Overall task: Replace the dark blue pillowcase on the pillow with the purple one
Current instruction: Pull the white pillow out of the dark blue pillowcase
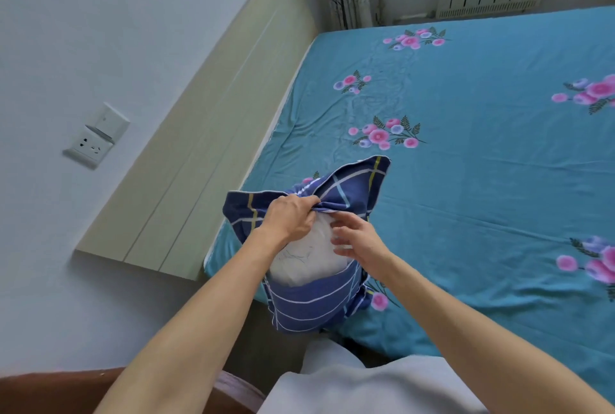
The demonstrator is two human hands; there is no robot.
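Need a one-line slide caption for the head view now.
Left hand bunches the dark blue pillowcase; right hand rests on the exposed white pillow.

Matt cotton-like pillowcase (309, 307), smooth white pillow (306, 257)

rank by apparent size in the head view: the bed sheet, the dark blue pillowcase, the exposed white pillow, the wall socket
1. bed sheet
2. dark blue pillowcase
3. white pillow
4. wall socket

The socket lies farther from the camera, so it may look smaller than it is.
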